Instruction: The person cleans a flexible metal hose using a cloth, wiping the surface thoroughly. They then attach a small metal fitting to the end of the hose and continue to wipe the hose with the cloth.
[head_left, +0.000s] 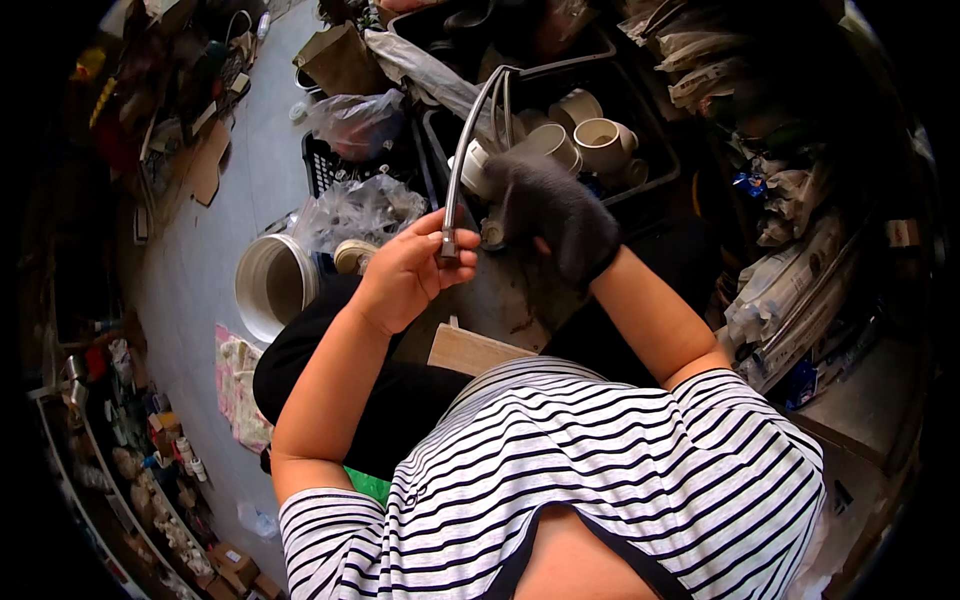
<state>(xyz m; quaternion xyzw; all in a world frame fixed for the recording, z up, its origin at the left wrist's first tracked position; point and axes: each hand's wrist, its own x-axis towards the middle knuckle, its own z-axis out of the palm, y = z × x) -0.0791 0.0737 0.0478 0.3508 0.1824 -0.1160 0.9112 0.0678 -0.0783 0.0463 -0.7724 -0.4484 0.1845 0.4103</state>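
A braided metal flexible hose (469, 135) rises from the bare fingers of my left hand (420, 262), which grip its metal end fitting. The hose bends over at the top, and thinner lengths hang down from the bend towards my right hand. My right hand (555, 210) wears a dark grey glove and is beside the hose; its fingers are hidden, so what it holds cannot be told. Just beyond the glove, white plastic pipe fittings (598, 142) lie in a black plastic crate (667, 150).
A white bucket (304, 262) stands at the left, near crumpled clear plastic bags (367, 206). Another black crate (609, 45) lies farther off. Bagged goods (780, 277) line the right side. A wooden board (476, 349) is between my legs. Shelves with small parts are at lower left.
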